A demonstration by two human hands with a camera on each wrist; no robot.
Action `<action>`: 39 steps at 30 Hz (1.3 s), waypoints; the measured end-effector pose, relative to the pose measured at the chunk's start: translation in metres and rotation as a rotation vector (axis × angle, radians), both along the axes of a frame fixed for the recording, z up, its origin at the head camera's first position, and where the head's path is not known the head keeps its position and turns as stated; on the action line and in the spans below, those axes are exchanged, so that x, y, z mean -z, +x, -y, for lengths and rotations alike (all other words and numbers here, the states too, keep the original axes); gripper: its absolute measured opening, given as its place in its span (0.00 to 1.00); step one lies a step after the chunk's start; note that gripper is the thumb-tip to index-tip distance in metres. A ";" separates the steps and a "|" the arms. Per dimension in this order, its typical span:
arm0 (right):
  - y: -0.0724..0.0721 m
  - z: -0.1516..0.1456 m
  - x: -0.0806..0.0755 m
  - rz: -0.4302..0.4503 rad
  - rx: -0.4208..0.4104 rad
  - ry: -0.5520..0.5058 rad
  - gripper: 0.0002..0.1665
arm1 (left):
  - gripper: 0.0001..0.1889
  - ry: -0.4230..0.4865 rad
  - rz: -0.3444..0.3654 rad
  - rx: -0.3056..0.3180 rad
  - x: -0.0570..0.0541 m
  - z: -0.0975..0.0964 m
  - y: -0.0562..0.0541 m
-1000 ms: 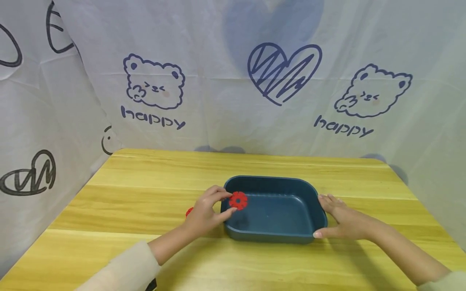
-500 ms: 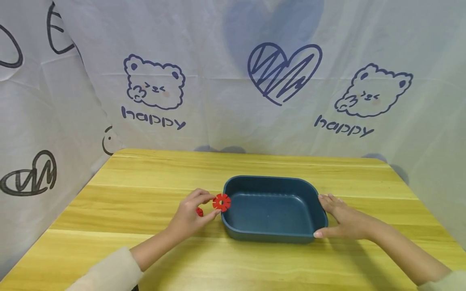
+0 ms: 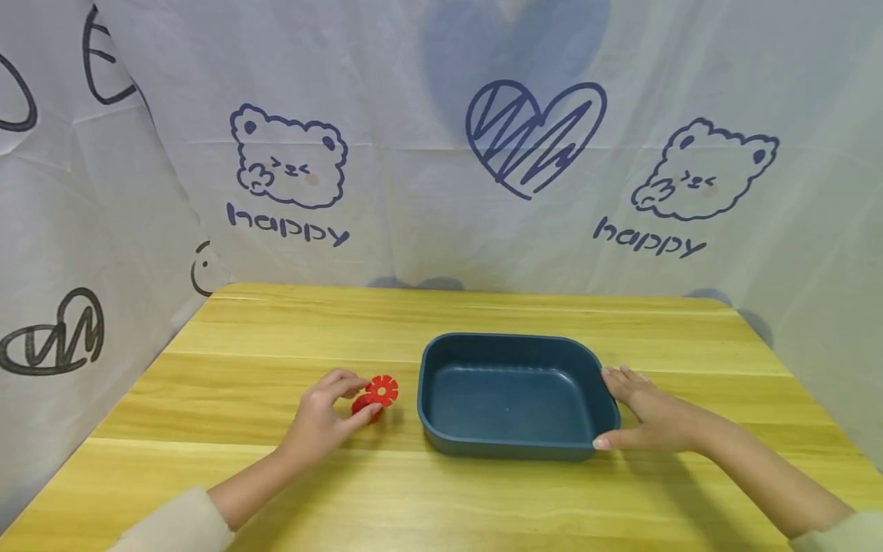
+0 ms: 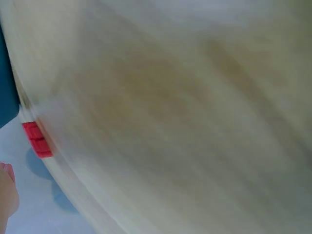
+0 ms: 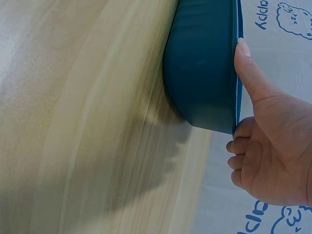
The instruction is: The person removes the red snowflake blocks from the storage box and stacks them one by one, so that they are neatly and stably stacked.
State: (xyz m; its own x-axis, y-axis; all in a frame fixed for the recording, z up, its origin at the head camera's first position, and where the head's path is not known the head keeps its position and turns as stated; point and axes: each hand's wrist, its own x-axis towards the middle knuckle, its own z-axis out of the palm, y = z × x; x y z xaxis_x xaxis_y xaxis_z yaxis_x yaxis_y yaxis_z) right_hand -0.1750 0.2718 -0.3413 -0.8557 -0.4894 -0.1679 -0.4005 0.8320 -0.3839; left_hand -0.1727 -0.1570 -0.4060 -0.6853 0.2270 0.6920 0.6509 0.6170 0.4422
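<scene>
Between the thumb and fingers of my left hand is a red notched disc, pinched near its edge. Just below it, a second red piece rests on the table, partly covered by the thumb. Red notched plastic shows at the left edge of the left wrist view. A dark blue rectangular box, with nothing in it, stands to the right. My right hand holds its right end, thumb at the near corner and fingers at the far corner. In the right wrist view, those fingers curl at the rim.
The wooden table runs back to a white cloth printed with bears and hearts. More cloth hangs at the left and right sides.
My left hand has moved left with the red disc, from over the box's left end to above the red piece on the table. My right hand has stayed on the box.
</scene>
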 end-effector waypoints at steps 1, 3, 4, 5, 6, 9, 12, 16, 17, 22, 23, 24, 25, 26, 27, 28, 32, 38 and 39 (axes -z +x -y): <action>0.000 0.000 0.000 0.000 0.000 0.000 0.63 | 0.15 0.000 0.017 -0.009 0.001 0.001 0.001; 0.000 0.000 0.000 -0.005 -0.001 0.002 0.63 | 0.15 -0.003 0.053 -0.029 0.002 0.004 0.003; 0.000 0.000 0.000 -0.008 -0.002 0.002 0.63 | 0.14 -0.005 0.071 -0.042 0.003 0.005 0.003; 0.000 0.000 0.000 -0.011 -0.003 0.003 0.63 | 0.14 -0.009 0.090 -0.052 0.004 0.006 0.004; 0.000 0.000 0.000 -0.013 -0.004 0.003 0.63 | 0.14 -0.014 0.109 -0.066 0.005 0.007 0.005; 0.000 0.000 0.001 -0.014 -0.004 0.004 0.63 | 0.13 -0.038 0.170 -0.103 0.009 0.009 0.007; 0.000 0.000 0.001 -0.012 -0.001 0.005 0.64 | 0.12 -0.053 0.226 -0.127 0.012 0.010 0.008; 0.000 0.000 0.002 -0.011 0.000 0.005 0.64 | 0.11 -0.049 0.269 -0.147 0.013 0.011 0.008; 0.000 0.000 0.002 -0.012 -0.001 0.004 0.64 | 0.11 -0.050 0.274 -0.152 0.013 0.011 0.008; 0.000 0.000 0.002 -0.016 -0.003 0.002 0.63 | 0.12 -0.058 0.293 -0.179 0.013 0.011 0.007; 0.000 0.000 0.002 -0.016 -0.002 0.002 0.63 | 0.12 -0.058 0.296 -0.183 0.013 0.010 0.007; -0.001 -0.001 0.002 -0.015 -0.002 0.003 0.63 | 0.12 -0.058 0.300 -0.188 0.013 0.010 0.007; -0.001 -0.001 0.002 -0.013 -0.001 0.003 0.63 | 0.11 -0.057 0.305 -0.192 0.012 0.010 0.007; -0.001 -0.001 0.002 -0.011 0.000 0.002 0.63 | 0.11 -0.056 0.312 -0.195 0.012 0.009 0.007; -0.001 -0.001 0.002 -0.009 0.001 0.003 0.63 | 0.11 -0.056 0.317 -0.198 0.012 0.009 0.007; -0.001 -0.001 0.002 -0.009 0.002 0.003 0.63 | 0.11 -0.059 0.321 -0.201 0.012 0.008 0.007; 0.000 -0.001 0.002 -0.010 0.001 0.000 0.63 | 0.12 -0.072 0.335 -0.213 0.011 0.007 0.007; 0.000 -0.001 0.001 -0.006 0.004 -0.008 0.63 | 0.12 -0.080 0.338 -0.215 0.012 0.007 0.008; 0.000 -0.001 0.001 -0.005 0.005 -0.008 0.63 | 0.12 -0.078 0.338 -0.215 0.013 0.007 0.008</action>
